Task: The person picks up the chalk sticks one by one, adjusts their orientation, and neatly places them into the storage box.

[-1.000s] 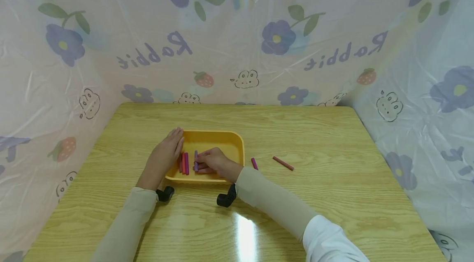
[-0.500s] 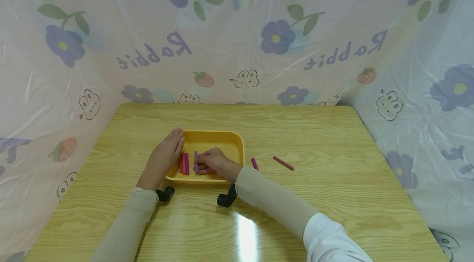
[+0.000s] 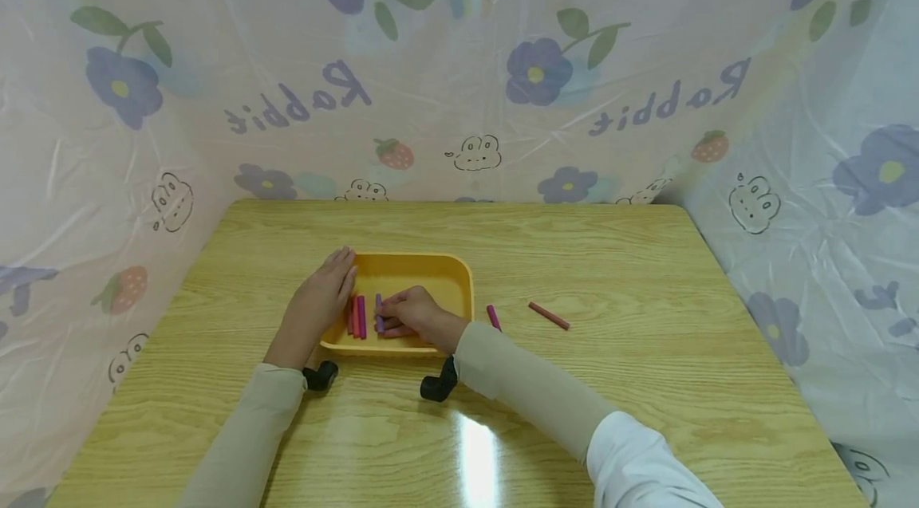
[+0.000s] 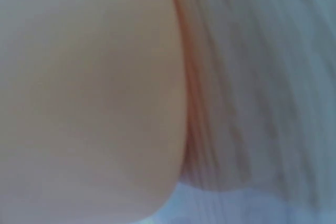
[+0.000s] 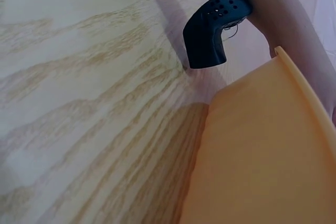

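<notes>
In the head view a yellow tray [image 3: 431, 269] stands on the table. My left hand [image 3: 316, 305] lies along its left rim with the fingers straight. Inside the tray, my right hand [image 3: 419, 313] pinches a slim purple stick [image 3: 379, 309] that points toward the far wall. To its left, a magenta stick [image 3: 362, 318], a red stick [image 3: 356, 318] and a darker stick [image 3: 349, 318] stand side by side by the left hand. A reddish stick [image 3: 400, 332] lies crosswise, partly hidden under the right hand.
On the wooden table [image 3: 617, 269], right of the tray, lie a magenta stick [image 3: 494, 317] and a brownish-red stick [image 3: 549, 315]. The tray's outer wall [image 5: 262, 145] fills much of the right wrist view. A patterned curtain [image 3: 431, 93] surrounds the table.
The purple stick has shifted very slightly left with the right hand. The left hand, the tray and the other sticks look the same.
</notes>
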The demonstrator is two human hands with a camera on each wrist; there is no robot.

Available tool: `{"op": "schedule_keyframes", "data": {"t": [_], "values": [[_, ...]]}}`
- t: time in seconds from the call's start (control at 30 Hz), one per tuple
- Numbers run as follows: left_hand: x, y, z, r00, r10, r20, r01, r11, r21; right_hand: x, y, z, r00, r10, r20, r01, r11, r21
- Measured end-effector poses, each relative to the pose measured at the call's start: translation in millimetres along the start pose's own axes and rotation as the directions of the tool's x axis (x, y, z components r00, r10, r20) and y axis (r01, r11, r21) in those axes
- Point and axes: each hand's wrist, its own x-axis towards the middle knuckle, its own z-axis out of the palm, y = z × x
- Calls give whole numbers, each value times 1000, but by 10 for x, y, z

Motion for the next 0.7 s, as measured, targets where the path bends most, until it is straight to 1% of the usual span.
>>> {"op": "schedule_keyframes", "data": {"t": [0.13,0.3,0.7], "values": [[4,-5,2,1000,12,-4,-12,1000,-6,-3,3,0,1000,-8,-10,8,1000,-8],[-2,-6,-14,1000,7,-3,-7,1000,-15,3,2,9,1000,-22,-13,22,1000,-15],[0,-5,-12,1000,6,-4,-6,1000,-26,5,5,23,999,-13,-43,12,1000,-23]]}}
